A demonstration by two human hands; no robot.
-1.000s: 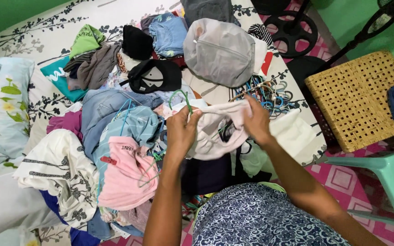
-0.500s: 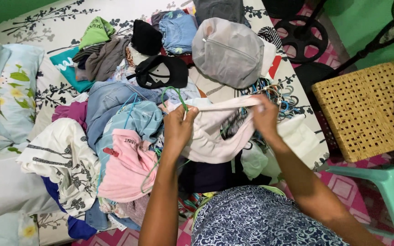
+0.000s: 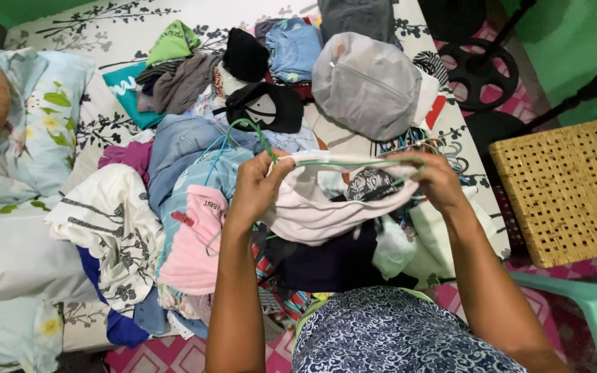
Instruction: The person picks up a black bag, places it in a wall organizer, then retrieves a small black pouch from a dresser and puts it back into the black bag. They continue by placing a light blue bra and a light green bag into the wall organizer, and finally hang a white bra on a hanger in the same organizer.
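Pale garment [image 3: 312,214] on green hanger [image 3: 354,163]

I feel soft matt cloth in the pale garment [image 3: 326,207], stretched over a thin, smooth green wire hanger [image 3: 354,163]; right of it, a rough woven wicker stool [image 3: 564,186].

- The left hand [image 3: 256,188] pinches one end of a pale pink top [image 3: 319,207] and a green wire hanger [image 3: 265,148].
- The right hand [image 3: 438,181] grips the other end, and the top is pulled flat between the two hands.
- The hanger's hook curls up above the left hand.
- Under the hands lies a big heap of clothes on a bed with a white flowered sheet [image 3: 105,27].
- A pink shirt [image 3: 195,242] lies just left of the left arm.
- A black cap [image 3: 265,107] sits near the top of the heap.
- A grey mesh bag [image 3: 367,83] lies beside the cap.
- A woven yellow stool [image 3: 564,186] stands on the right, apart from the bed.
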